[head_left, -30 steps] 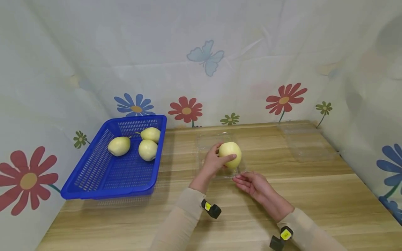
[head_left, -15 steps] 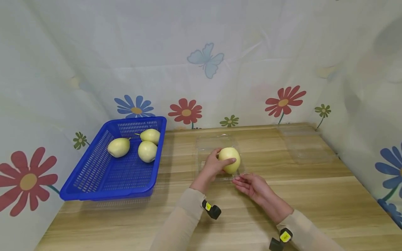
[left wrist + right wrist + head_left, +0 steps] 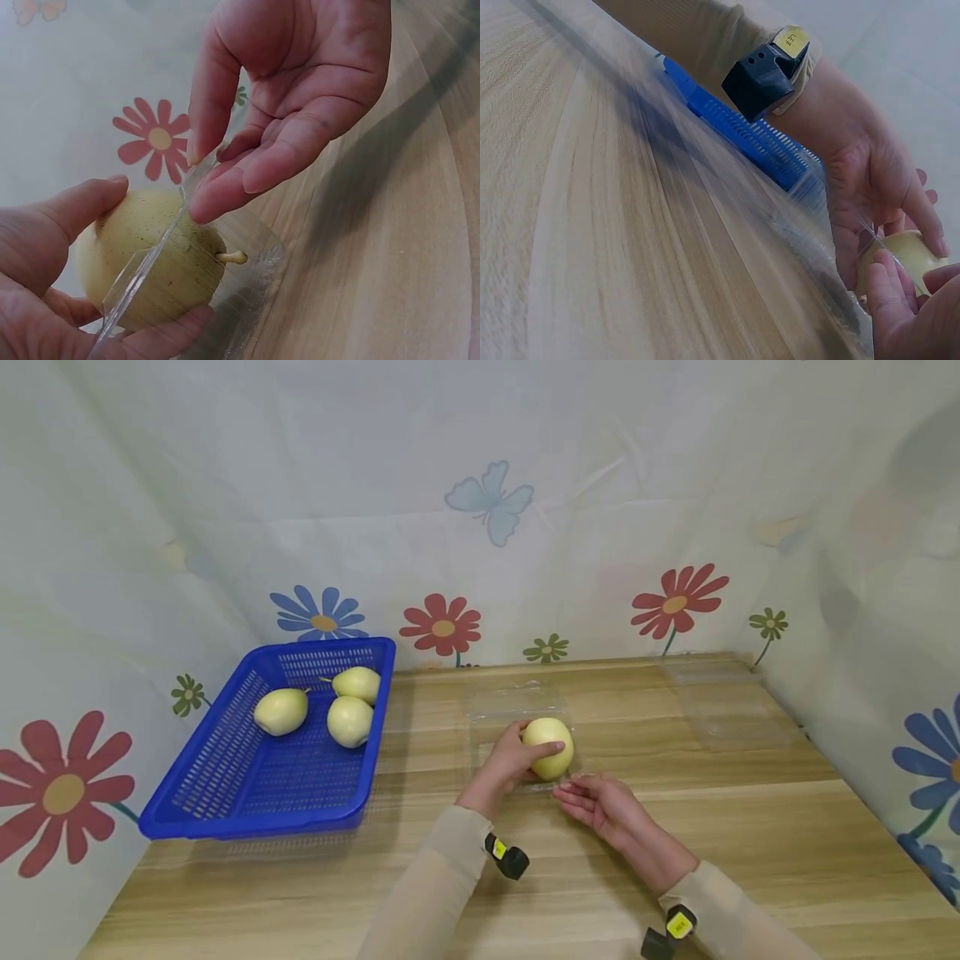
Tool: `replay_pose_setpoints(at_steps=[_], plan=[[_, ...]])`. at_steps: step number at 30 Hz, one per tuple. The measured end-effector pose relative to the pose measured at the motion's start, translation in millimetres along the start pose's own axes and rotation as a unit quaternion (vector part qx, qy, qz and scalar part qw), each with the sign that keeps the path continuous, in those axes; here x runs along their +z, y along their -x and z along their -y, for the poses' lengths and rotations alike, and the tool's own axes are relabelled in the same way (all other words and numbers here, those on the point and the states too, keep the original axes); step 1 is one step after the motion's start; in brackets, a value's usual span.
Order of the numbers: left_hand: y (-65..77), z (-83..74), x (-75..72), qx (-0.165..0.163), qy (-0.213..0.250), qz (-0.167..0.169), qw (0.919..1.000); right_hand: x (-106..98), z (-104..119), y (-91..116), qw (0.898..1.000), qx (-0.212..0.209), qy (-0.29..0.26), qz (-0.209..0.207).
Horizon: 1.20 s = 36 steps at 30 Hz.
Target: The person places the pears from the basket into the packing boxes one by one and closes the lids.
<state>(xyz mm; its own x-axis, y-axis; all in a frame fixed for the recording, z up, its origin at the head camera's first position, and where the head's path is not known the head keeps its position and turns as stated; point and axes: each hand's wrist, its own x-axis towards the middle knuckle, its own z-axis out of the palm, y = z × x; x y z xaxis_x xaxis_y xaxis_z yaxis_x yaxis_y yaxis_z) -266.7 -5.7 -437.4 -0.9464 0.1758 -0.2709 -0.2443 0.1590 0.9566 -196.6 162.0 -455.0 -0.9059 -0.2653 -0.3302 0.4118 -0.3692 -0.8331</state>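
A pale yellow pear (image 3: 551,750) is gripped by my left hand (image 3: 512,758), thumb across its near side and fingers round it. It sits down in the near right part of a clear plastic box (image 3: 487,727), whose thin wall crosses in front of the pear in the left wrist view. There the stem of the pear (image 3: 150,262) points right. My right hand (image 3: 603,808) pinches the rim of the box at its near right corner between thumb and fingers. In the right wrist view the left hand (image 3: 877,180) reaches over that rim.
On the left stands a blue plastic basket (image 3: 367,777) holding three pears, one of them a lone pear (image 3: 281,712) to the left. Another clear plastic box (image 3: 735,706) lies at the back right of the wooden table (image 3: 675,752). A flowered cloth (image 3: 585,527) hangs behind.
My left hand has lowered the pear slightly toward the near side of the box. My right hand keeps its place at the corner of the rim.
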Motion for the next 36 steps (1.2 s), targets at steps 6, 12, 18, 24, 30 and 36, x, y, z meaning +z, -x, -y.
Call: replay_pose_setpoints(at_steps=[6,12,18,24,30,36], plan=[[-1.6,3.4,0.2,-0.005,0.001,-0.002,1.0,0.8,-1.8,0.5,1.0,-0.003,0.001,0.005],[-1.2,2.8,1.6,-0.004,-0.017,0.0,0.9999,1.8,-1.3,0.5,1.0,-0.001,0.001,-0.002],[-2.1,3.0,1.5,-0.004,-0.036,-0.004,0.9993,2.1,-1.0,0.5,1.0,-0.004,-0.003,0.002],[-4.8,3.9,0.6,-0.011,-0.032,0.003,0.9994,2.0,-0.7,0.6,1.0,-0.003,-0.006,0.006],[-8.2,4.4,-1.6,-0.02,-0.026,0.013,0.9994,2.1,-0.6,-0.2,1.0,-0.004,-0.002,0.006],[-7.7,-1.1,-7.8,-0.031,-0.037,0.027,0.9985,1.5,0.0,-0.4,1.0,-0.007,-0.007,0.011]])
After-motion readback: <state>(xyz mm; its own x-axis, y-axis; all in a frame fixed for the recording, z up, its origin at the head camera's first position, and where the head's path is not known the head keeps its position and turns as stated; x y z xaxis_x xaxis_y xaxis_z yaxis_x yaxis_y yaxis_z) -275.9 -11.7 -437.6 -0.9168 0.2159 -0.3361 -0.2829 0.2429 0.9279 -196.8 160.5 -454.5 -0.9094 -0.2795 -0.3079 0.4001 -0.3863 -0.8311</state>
